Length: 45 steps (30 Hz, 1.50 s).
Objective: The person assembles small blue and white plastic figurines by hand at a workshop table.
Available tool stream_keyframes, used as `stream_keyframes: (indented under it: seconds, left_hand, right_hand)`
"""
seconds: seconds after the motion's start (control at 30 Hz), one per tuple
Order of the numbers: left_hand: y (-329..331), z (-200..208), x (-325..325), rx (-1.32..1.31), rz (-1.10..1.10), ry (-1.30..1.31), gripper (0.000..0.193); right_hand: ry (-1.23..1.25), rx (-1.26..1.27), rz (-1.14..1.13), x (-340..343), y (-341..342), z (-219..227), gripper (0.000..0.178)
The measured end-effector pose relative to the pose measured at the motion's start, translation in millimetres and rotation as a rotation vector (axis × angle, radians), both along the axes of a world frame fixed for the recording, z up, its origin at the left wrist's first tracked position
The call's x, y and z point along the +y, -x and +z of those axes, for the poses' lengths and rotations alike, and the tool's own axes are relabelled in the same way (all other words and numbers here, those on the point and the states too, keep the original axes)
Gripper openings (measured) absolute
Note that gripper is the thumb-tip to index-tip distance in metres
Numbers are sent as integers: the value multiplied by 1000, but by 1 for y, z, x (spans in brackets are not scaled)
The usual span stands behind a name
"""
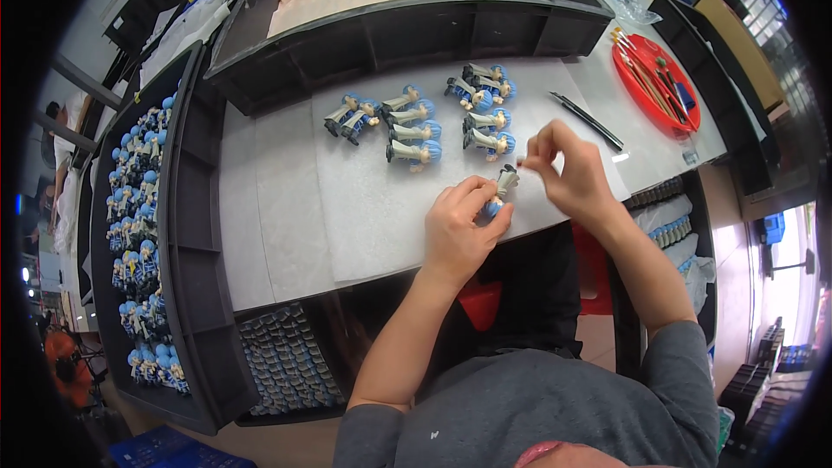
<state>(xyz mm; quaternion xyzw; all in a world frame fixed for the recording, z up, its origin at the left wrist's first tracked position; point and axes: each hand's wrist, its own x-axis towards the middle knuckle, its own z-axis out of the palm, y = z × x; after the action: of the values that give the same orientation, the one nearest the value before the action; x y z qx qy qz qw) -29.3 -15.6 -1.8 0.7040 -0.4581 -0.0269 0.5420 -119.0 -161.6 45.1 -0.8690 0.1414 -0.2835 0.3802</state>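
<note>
My left hand (pixel 464 221) is closed round a small blue-haired figurine (pixel 507 180) near the table's front edge. The figurine's head points toward me and its dark feet point away. Just to the right, my right hand (pixel 568 169) has thumb and fingertips pinched together beside the figurine's feet. Something tiny and dark may be between those fingertips, too small to name. Farther back on the white sheet lie several similar figurines (pixel 416 132) in a loose column, with another group (pixel 490 121) to their right and a pair (pixel 355 119) to their left.
A black pen-like tool (pixel 588 120) lies right of the figurines. Beyond it is a red oval tray (pixel 631 100) holding brushes. A black crate (pixel 399 30) spans the back; another crate (pixel 195 277) full of figurines stands at left. Packed trays (pixel 290 360) sit below the table.
</note>
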Motion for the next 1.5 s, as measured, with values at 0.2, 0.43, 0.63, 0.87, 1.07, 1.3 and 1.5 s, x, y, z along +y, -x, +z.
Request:
stream_keyframes:
  seconds: [0.2,0.43,0.63,0.87,1.07,1.3,1.5]
  left_hand:
    - [0,-1,0,16,6,-6,25]
    - [-4,4,8,44,-62,-37,37]
    - [1,-5,2,54,-128,82,53]
    - [8,-2,6,6,-150,21,45]
    - [10,-7,3,215,-147,-15,45]
    - [4,-9,8,29,-53,-172,30]
    - [6,-10,-1,-189,-60,-255,24]
  right_hand:
    - [108,59,-169,-31,-4,-2,21]
    - [372,78,-134,-30,4,5,24]
    - [497,83,255,21,20,14,48]
    - [521,70,190,19,24,-18,43]
    - [286,-171,-87,-35,108,1,51]
    - [-122,-79,-941,-90,367,-16,47]
    - [-214,214,-1451,-14,548,-91,35]
